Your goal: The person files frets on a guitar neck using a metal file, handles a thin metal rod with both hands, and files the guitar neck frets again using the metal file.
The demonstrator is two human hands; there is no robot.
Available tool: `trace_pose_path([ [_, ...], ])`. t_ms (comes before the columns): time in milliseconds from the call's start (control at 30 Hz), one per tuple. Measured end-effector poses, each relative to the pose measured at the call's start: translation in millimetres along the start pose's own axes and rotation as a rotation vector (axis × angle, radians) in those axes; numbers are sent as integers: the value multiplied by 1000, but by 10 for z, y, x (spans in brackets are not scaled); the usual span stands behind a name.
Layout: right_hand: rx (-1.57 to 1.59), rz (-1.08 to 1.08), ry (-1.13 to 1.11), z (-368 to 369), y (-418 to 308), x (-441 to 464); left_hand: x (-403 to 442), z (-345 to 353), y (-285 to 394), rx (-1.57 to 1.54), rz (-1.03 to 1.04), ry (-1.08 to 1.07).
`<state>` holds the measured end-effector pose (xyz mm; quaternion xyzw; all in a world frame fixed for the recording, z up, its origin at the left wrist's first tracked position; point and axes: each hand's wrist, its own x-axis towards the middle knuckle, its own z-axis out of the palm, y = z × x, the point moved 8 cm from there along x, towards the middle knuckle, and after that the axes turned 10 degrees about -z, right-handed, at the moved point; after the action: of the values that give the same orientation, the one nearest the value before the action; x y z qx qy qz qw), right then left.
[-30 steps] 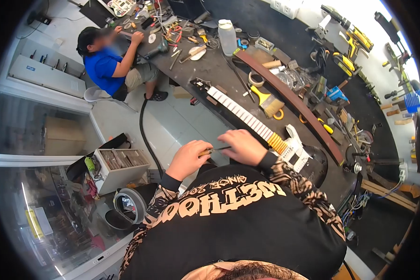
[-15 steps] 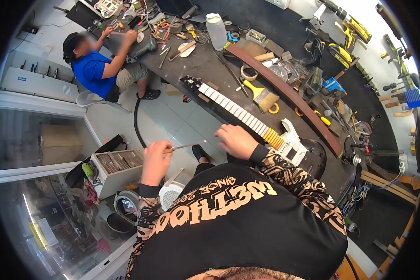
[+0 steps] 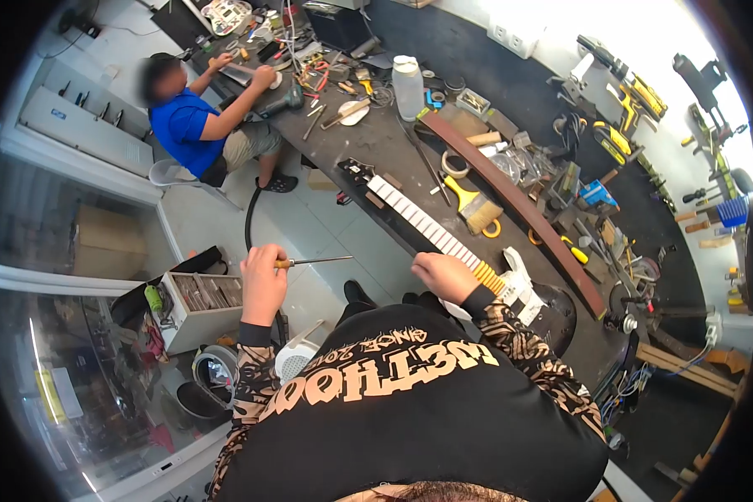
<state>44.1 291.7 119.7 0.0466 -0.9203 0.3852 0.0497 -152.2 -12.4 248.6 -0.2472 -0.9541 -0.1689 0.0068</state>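
Observation:
In my left hand (image 3: 264, 284) is a slim tool (image 3: 318, 260) with a wooden handle and a thin metal shaft; the shaft points right, over the floor. Whether it is a file or a screwdriver, I cannot tell. My right hand (image 3: 448, 277) is curled near the bench edge, beside the guitar neck (image 3: 427, 224); anything inside its fingers is hidden. White strips cover most of the fretboard, with yellow ones close to the body. White covering (image 3: 520, 294) lies over part of the dark guitar body (image 3: 554, 322). The black headstock (image 3: 356, 170) points away from me.
A yellow-handled brush (image 3: 470, 205), a tape roll (image 3: 454, 164) and a long brown beam (image 3: 514, 213) lie on the bench. A white bottle (image 3: 407, 89) stands farther back. A person in a blue shirt (image 3: 180, 125) sits working at the far left. Tools hang on the right wall.
My right hand has drawn its fingers in and moved slightly right and down. My left hand has shifted left with the tool, whose shaft is now nearly level. The view has turned slightly.

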Motion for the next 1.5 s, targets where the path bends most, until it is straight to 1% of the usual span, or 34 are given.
trace_pose_path([
  [33, 46, 11, -6, -35, 37, 13, 23, -34, -12, 7, -6, 19],
  [133, 89, -105, 108, -155, -197, 208, 28, 129, 274, -50, 103, -32],
  [167, 100, -158, 131, -125, -283, 311, 35, 234, 401, -99, 145, -83],
  [300, 227, -139, 74, -1, -648, 782, 175, 484, 784, -204, 251, -207],
  [367, 183, -59, -10, 182, -502, 955, 349, 508, 798, -255, 302, -257],
  [400, 164, -15, -54, 272, -433, 1031, 481, 518, 704, -260, 292, -266],
  [433, 220, 12, 14, 213, -392, 1085, 645, 522, 569, -266, 282, -278],
  [467, 258, 63, -17, 194, -311, 1126, 816, 534, 426, -273, 272, -291],
  [567, 297, 242, 19, 257, 191, 1136, 1398, 585, -40, -266, 219, -283],
  [667, 253, 366, 113, 149, 492, 1080, 2050, 700, -327, -315, 148, -265],
  [700, 218, 382, 164, 91, 544, 1074, 2260, 778, -327, -342, 188, -262],
  [767, 147, 412, 265, 3, 604, 1045, 2667, 1007, -251, -394, 267, -253],
  [833, 380, 770, 254, -36, 620, 989, 3013, 1350, 2, -474, 405, -321],
  [867, 371, 679, 337, -50, 618, 985, 3156, 1556, 171, -444, 460, -365],
  [900, 356, 635, 404, -3, 641, 954, 3272, 1847, 302, -404, 521, -435],
  [933, 362, 685, 433, 101, 721, 868, 3344, 2036, 455, -348, 555, -485],
  [967, 402, 783, 444, 107, 688, 823, 3413, 2259, 635, -312, 603, -562],
  [1000, 274, 681, 502, 126, 707, 779, 3458, 2658, 730, -330, 653, -582],
  [1033, 255, 707, 483, 114, 660, 746, 3504, 2927, 829, -304, 693, -619],
  [1067, 269, 803, 486, 114, 613, 683, 3515, 3147, 948, -287, 744, -664],
  [1133, 269, 835, 549, 167, 532, 508, 3583, 3627, 1117, -94, 830, -706],
  [1167, 282, 865, 584, 194, 473, 436, 3621, 3760, 1195, -41, 867, -725],
  [1200, 296, 894, 619, 231, 420, 363, 3663, 3768, 1290, -26, 903, -680],
  [1267, 237, 974, 575, 358, 365, 177, 3692, 3768, 1453, 2, 969, -590],
  [1300, 107, 878, 562, 270, 185, 279, 3702, 3708, 1550, -56, 996, -535],
  [1333, 198, 986, 605, 356, 137, 234, 3689, 3798, 1635, -90, 1024, -493],
  [1400, 259, 1056, 644, 533, 69, 153, 3662, 3845, 1772, -159, 1072, -412],
  [1433, 252, 1108, 613, 526, -35, 176, 3643, 3888, 1801, -67, 1124, -417],
  [1500, 273, 1111, 654, 602, -67, 112, 3659, 3913, 1866, -32, 1173, -406],
])
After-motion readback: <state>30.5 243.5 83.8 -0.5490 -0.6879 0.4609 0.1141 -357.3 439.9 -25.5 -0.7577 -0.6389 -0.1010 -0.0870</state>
